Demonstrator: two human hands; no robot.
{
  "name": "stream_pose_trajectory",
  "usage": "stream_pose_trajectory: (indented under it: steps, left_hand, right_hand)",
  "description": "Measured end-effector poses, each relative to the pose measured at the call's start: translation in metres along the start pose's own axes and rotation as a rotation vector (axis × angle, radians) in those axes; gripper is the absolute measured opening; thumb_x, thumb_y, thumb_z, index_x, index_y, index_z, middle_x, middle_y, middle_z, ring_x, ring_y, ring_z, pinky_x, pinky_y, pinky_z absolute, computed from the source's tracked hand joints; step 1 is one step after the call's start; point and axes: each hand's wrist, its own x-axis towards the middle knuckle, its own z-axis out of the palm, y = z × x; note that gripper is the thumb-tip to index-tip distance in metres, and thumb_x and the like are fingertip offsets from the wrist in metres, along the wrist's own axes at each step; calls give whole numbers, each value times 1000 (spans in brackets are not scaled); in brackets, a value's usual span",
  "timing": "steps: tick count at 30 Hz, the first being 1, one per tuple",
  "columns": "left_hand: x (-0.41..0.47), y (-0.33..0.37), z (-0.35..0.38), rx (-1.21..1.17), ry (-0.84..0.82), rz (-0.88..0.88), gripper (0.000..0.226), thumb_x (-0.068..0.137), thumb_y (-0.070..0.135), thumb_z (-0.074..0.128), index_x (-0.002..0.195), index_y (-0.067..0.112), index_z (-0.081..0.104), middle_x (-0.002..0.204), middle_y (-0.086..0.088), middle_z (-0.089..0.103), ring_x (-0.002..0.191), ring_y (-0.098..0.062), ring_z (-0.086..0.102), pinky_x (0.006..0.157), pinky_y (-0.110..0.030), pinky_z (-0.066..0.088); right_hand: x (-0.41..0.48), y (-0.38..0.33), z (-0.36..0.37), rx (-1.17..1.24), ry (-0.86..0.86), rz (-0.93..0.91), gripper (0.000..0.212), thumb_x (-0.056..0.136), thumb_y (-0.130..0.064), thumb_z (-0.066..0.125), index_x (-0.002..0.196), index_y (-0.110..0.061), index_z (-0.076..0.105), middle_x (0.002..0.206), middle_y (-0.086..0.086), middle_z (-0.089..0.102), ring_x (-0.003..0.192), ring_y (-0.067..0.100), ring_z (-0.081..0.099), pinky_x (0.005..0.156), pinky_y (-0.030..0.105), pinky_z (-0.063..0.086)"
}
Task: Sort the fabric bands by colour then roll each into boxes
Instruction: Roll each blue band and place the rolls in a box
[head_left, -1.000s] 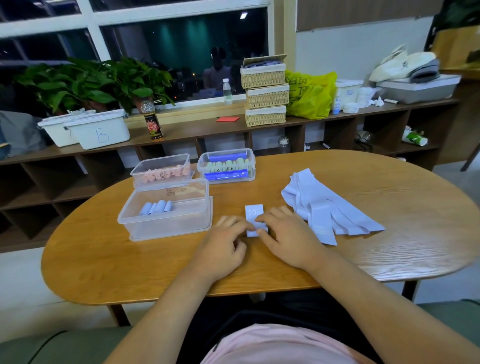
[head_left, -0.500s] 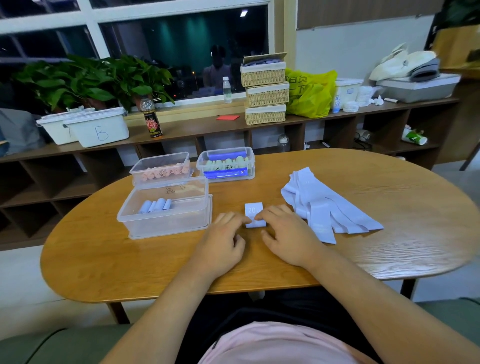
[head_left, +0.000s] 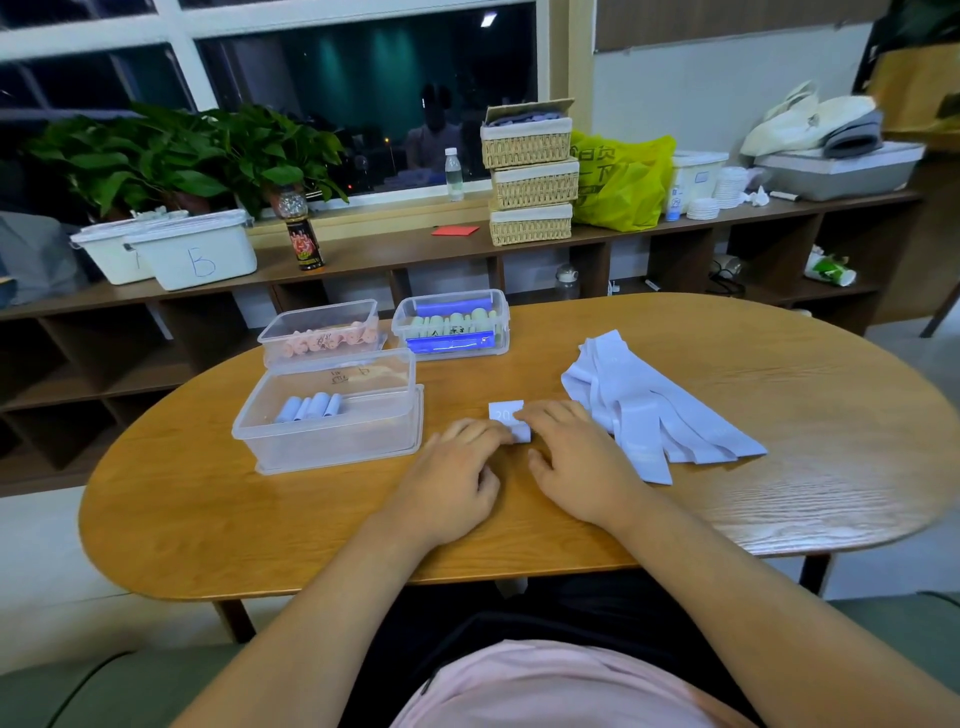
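Closest to me, the left grip (head_left: 457, 467) and right grip (head_left: 576, 462) rest side by side on the bench (head_left: 208, 519). Their fingers are curled and both pinch the pale blue band (head_left: 511, 423) at their fingertips. The rolled part lies with its long axis from 9 to 3 o'clock, and a short flat tail printed with digits points toward 12, so I judge only a little rolling toward 12 is left. The clear box (head_left: 332, 447) holding the blue rolls (head_left: 309, 408) stands at 10 o'clock from the grips, with bare bench between. The left grip is nearer to it, and the roll would have to rise over the box's near wall. At 2 o'clock the pile of loose bands (head_left: 649, 415) lies just beside the right grip, leaving little room that way. Farther out, around 11 to 12 o'clock, stand the pink-roll box (head_left: 291, 325) and the green-roll box (head_left: 501, 322).
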Motion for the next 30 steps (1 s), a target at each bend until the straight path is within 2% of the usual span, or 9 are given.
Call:
stream_pose_trajectory:
  steps: [7,13,18,22,27,30]
  left_hand:
    - [30,-7,7,-26,13,-92,48,91,15,55,138,27,58,140,9,58,138,-12,45,115,-38,40]
    - [56,-14,15,22,-6,-144,41,98,35,60,137,25,58,135,4,60,135,-18,46,108,-42,43]
    - [75,-26,21,7,-12,-185,35,102,39,61,136,28,63,127,7,62,128,-18,50,103,-40,46]
    - [71,-30,25,-96,71,-157,32,105,35,60,136,28,62,128,11,62,123,-12,50,103,-41,47]
    - [52,-21,20,-165,151,-55,33,104,36,62,136,32,62,125,16,64,117,-10,52,100,-38,48]
    - [39,-13,15,-264,224,-46,34,101,30,69,135,30,65,124,19,63,116,-7,53,101,-28,45]
  right_hand:
    - [0,1,0,59,33,42,51,93,-3,53,141,-21,56,141,-6,53,128,14,45,104,27,42]
    - [0,2,0,61,55,43,55,89,0,52,139,-22,57,139,-8,53,125,15,46,103,31,46]
    - [0,3,1,43,78,68,54,88,-2,52,138,-23,57,138,-8,54,124,19,48,99,37,49]
    - [1,4,0,42,84,77,48,91,-7,55,136,-24,56,134,-9,54,121,17,47,97,36,48]
    - [0,-2,-5,161,151,70,47,97,-19,62,142,-26,51,139,-14,53,123,9,48,95,24,43]
    - [-1,-6,-9,209,188,64,47,100,-27,66,144,-26,52,142,-14,53,128,5,47,97,18,40]
